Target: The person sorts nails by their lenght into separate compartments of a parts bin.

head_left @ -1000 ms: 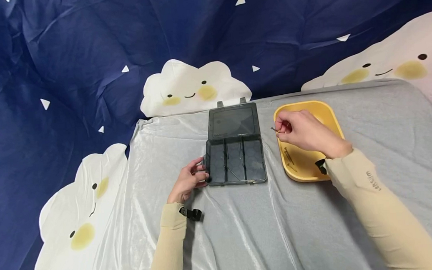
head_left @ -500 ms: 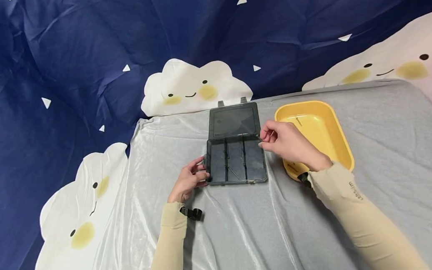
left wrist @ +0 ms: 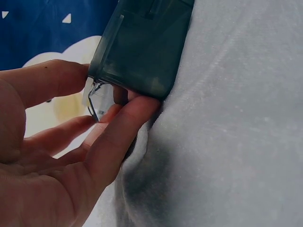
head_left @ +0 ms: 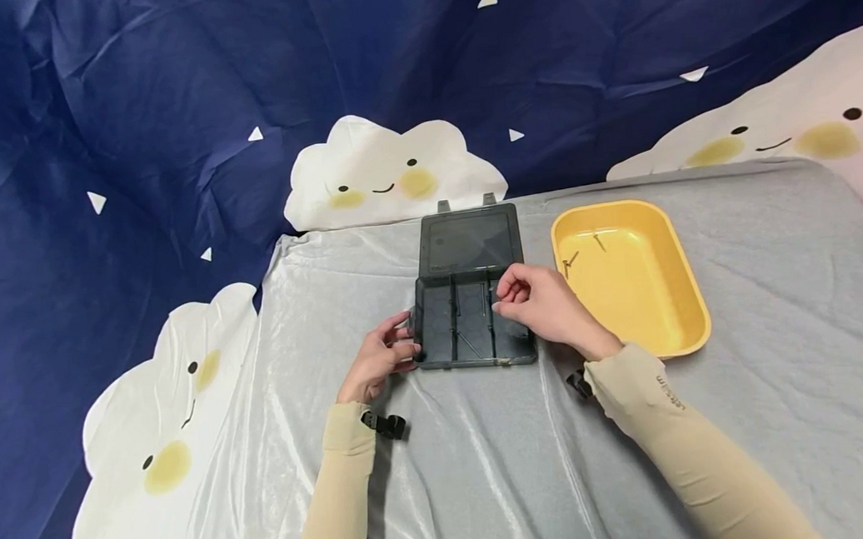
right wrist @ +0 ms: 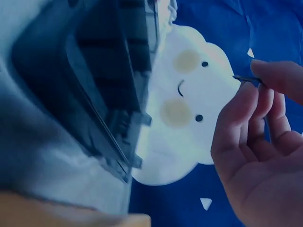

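Note:
A dark translucent compartment box (head_left: 435, 319) lies with its lid (head_left: 469, 240) flipped back. My left hand (head_left: 379, 358) holds the box by its left side; the left wrist view shows thumb and index finger (left wrist: 57, 80) against its corner. Over the right compartment, my right hand (head_left: 550, 305) pinches a thin dark screw (right wrist: 247, 79) between thumb and fingertip, its point sticking out in the right wrist view. Several long screws (head_left: 470, 344) lie in the middle compartment. The right compartment is partly hidden by the right hand.
A yellow tray (head_left: 691, 285) stands right of the box, with a few screws (head_left: 599, 243) along its left and far sides. Grey velvety cloth (head_left: 475, 467) covers the table, and a dark blue cloud-print curtain (head_left: 575, 59) hangs behind.
My right hand has moved left from the yellow tray to above the box's right compartment, carrying the screw. The left hand has stayed at the box's left side.

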A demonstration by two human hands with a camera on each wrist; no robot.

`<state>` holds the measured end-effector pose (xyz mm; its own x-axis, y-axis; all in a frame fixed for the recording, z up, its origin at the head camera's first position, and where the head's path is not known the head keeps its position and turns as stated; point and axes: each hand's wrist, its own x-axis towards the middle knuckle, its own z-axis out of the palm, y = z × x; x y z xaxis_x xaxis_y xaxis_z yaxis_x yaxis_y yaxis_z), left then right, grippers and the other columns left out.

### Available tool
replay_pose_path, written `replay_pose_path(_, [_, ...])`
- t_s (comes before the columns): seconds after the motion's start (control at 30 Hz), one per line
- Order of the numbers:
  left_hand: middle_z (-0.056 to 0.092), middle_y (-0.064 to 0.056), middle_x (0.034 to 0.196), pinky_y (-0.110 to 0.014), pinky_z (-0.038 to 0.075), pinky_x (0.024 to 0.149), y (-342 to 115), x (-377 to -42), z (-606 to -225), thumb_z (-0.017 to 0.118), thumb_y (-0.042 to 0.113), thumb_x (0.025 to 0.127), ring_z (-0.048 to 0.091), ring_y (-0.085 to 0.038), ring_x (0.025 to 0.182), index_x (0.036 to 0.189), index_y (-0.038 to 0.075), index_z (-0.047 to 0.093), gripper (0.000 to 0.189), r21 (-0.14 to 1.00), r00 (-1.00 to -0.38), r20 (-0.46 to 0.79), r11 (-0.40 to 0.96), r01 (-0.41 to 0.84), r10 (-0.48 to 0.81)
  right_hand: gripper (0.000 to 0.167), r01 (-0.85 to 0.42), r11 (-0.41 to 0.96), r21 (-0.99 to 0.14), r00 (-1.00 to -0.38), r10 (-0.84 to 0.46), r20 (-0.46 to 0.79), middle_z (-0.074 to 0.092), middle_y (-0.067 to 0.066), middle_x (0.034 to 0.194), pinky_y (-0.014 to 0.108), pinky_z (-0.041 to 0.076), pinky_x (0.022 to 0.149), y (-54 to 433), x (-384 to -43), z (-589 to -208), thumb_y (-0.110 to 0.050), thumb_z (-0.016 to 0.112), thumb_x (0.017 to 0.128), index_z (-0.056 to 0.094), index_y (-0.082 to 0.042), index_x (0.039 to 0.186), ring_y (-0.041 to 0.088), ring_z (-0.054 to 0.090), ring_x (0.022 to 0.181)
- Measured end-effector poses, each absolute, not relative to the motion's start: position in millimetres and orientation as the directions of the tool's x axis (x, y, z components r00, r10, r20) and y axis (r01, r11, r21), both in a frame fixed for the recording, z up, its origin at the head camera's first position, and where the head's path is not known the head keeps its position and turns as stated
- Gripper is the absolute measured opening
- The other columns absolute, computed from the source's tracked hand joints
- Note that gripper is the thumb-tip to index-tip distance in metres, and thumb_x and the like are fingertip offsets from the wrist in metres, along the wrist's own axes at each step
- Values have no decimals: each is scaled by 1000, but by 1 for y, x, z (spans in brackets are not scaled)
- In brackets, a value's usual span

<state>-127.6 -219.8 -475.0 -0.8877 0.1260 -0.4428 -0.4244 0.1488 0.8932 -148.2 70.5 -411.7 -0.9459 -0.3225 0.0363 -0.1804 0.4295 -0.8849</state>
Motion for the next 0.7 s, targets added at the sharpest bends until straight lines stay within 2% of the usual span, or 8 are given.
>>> replay_pose_path(0.23, [47, -23, 136, -43, 58, 81, -225, -133, -492, 63, -6, 86, 62, -16, 93, 151, 13, 32, 75, 892, -886, -448, 138, -431, 122, 17, -116, 399, -910, -956, -292, -7, 65, 8, 79, 19, 48, 57, 56, -150, -430, -9, 77, 79, 62, -4, 87, 12, 57, 64])
replay_pose_path(0.4, [47, -23, 136, -40, 59, 79, -224, -131, -494, 64, -4, 86, 62, -12, 89, 150, 15, 34, 73, 900, -896, -431, 128, -417, 109, 15, -84, 424, -902, -959, -280, -42, 66, 6, 77, 21, 49, 59, 49, -150, -439, -10, 76, 79, 64, -6, 86, 10, 59, 63])
replay_pose_path(0.7, [51, -20, 129, -34, 59, 73, -221, -129, -492, 64, -6, 85, 63, -15, 89, 147, 16, 41, 70, 906, -905, -417, 122, -406, 84, 13, -73, 483, -873, -956, -282, -76, 69, 6, 77, 24, 49, 64, 38, -147, -450, -11, 76, 79, 67, -5, 86, 6, 60, 63])
